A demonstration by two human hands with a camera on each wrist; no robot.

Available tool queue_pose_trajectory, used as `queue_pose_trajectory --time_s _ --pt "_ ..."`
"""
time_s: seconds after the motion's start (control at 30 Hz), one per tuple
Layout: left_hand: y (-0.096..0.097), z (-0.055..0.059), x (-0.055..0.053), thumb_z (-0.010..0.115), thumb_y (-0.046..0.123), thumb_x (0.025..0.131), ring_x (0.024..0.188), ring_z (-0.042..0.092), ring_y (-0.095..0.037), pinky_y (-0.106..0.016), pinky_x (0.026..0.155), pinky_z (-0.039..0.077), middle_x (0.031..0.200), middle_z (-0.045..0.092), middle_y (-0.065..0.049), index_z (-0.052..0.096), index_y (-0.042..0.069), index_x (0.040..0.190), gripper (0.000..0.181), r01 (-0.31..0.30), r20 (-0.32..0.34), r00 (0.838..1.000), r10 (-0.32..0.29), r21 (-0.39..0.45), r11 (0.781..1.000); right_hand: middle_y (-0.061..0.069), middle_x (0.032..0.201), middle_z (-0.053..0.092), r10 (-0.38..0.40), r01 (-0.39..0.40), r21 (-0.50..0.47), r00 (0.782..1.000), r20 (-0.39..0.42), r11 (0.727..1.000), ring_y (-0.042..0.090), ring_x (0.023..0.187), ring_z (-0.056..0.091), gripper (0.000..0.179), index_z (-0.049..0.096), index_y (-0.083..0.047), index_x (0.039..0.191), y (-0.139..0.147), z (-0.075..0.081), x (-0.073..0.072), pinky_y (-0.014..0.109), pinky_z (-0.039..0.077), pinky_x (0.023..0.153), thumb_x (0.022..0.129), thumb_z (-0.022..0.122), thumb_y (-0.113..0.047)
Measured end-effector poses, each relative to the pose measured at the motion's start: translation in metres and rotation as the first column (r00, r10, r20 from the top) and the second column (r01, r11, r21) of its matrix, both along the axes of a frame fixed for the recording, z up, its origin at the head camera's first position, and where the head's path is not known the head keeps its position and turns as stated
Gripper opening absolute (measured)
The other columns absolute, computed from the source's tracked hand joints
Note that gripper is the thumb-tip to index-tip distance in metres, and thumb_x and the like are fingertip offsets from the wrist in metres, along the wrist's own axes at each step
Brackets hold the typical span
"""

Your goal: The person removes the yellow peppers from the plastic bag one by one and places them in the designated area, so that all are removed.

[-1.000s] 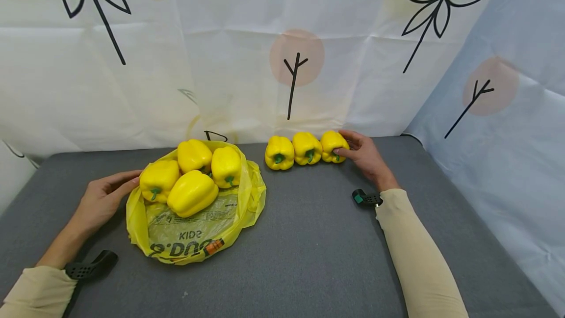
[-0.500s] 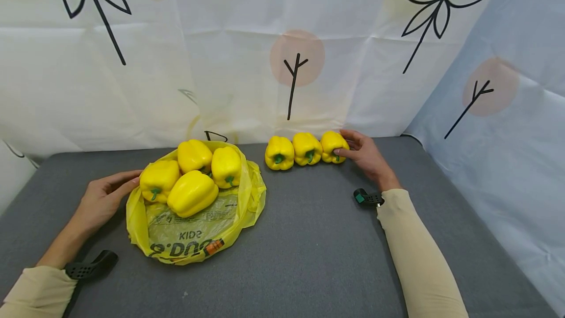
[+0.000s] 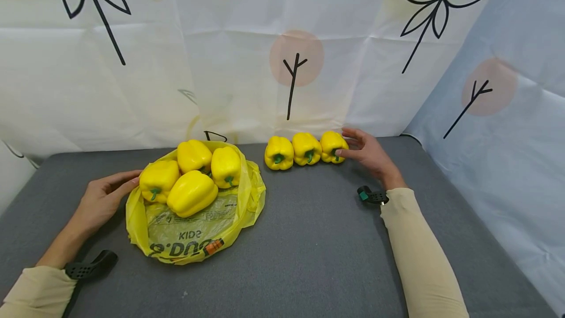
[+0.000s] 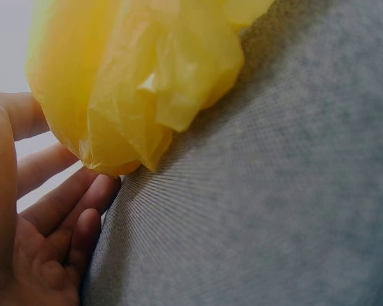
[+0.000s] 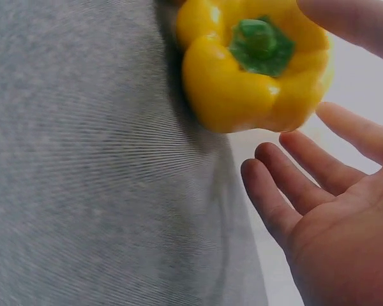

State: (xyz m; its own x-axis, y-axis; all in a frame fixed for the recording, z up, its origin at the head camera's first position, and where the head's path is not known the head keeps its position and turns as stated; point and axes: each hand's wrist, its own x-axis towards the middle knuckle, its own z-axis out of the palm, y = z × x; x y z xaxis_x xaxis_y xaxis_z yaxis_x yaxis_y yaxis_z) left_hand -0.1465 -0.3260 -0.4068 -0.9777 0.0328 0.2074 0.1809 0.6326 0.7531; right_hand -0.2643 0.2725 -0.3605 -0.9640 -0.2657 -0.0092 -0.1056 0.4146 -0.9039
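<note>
I'm seeing my loose-fingered left hand point(image 3: 100, 199) touching, perhaps steadying, a yellow plastic bag point(image 3: 253, 202) of four glossy yellow peppers point(image 3: 192, 194), my spread right hand point(image 3: 370, 153) flanking three lined-up peppers point(image 3: 305, 146) on the grey table point(image 3: 309, 249).

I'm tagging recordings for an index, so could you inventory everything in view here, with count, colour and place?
bell peppers in the bag: 4, yellow, clustered toward its far side
bell peppers in a row: 3, yellow, table's back edge, right of the bag
plastic bag: 1, yellow with printing, left of centre
table: 1, grey, underneath
printed backdrop: panel count unclear, pale with plant drawings, behind and right
cables: 2 stretches, dark, far left and back right
wrist devices: 2, black, one per wrist
sleeves: 2, beige, forearms
left hand: 1, bare, at the bag's left side
right hand: 1, bare, beside the row's rightmost pepper
</note>
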Motion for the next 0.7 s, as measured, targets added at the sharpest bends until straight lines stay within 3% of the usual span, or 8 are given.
queue_pose_trajectory --time_s 0.7 --pt "0.0 0.002 0.0 0.054 0.031 0.107 0.105 0.042 0.021 -0.003 0.078 0.037 0.116 0.051 0.033 0.056 -0.003 0.142 0.049 -0.01 0.025 1.0 0.01 -0.013 1.0 0.016 0.162 0.028 -0.01 0.012 0.028 0.998 -0.066 1.0 0.039 0.147 0.029 0.081 0.026 -0.01 0.162 -0.007 0.038 0.016 0.058 0.034 0.112 0.096 0.073 -0.02"
